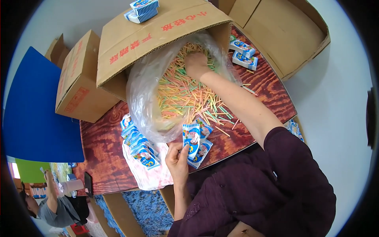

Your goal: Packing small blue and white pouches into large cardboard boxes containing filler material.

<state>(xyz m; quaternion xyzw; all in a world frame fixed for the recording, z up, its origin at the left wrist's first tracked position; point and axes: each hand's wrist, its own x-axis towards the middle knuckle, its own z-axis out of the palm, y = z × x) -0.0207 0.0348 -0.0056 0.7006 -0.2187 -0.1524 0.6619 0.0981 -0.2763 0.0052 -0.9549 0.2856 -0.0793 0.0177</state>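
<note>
My left hand (pixel 177 160) pinches a small blue-and-white packet (pixel 192 138) between thumb and fingers, near the front table edge. More packets of the same kind lie just behind and under it. My right hand (pixel 196 65) reaches into a heap of thin pastel sticks (pixel 175 96), pink, green and yellow; its fingers are hidden among them. The heap rests in a clear plastic bag (pixel 144 102) spilling from a cardboard box (pixel 158 35) that lies on its side. Loose sticks lie on the table between the bag and my right forearm.
A row of packets (pixel 140 146) lies on a pink-and-white cloth (pixel 158 179). Two more packets (pixel 244 61) sit right of the bag, and others (pixel 142 11) on the box. Cartons stand left and right. At far left, a person (pixel 59 205) sits at the wood-patterned table (pixel 102 148).
</note>
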